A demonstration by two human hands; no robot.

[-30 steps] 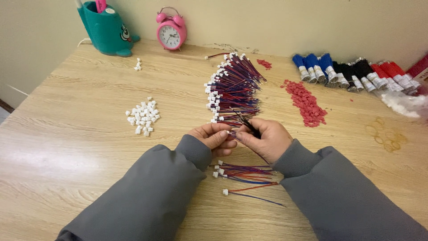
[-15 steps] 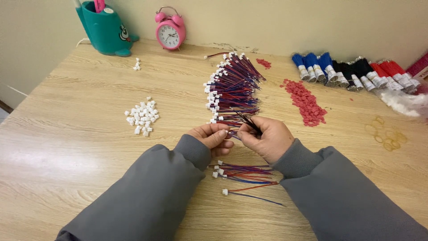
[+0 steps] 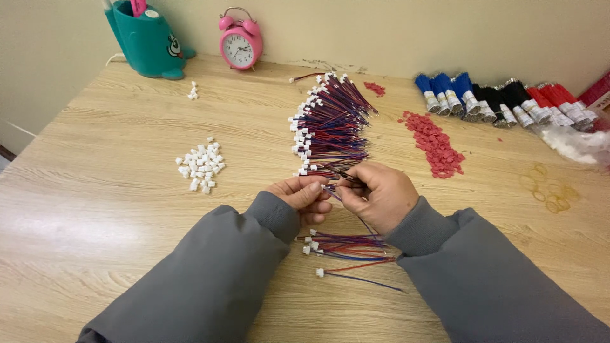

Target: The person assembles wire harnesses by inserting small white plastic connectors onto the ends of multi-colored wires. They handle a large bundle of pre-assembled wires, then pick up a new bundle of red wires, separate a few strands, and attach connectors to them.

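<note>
Two hands meet at the middle of the worktop (image 3: 95,209), both in grey sleeves, and between them runs one thin wire lead (image 3: 335,179). The left hand (image 3: 304,195) has its fingers drawn together near the lead's left end, though I cannot tell whether a white plug sits inside that grip. The right hand (image 3: 380,195) is pinched shut on the same lead, just beside the left, fingertips nearly touching. The lead's long axis runs roughly left to right across the gap, tilting down towards the right hand, and a loose tail trails below that hand towards the near edge. Straight ahead of both grips, touching their far side, lies the big fan of red and blue leads (image 3: 330,130), white plugs pointing left. Just beneath the wrists sits a small bunch of leads (image 3: 346,244). A heap of white housings (image 3: 202,165) lies well apart to the left, nearer the left hand; red terminals (image 3: 435,143) lie to the right.
</note>
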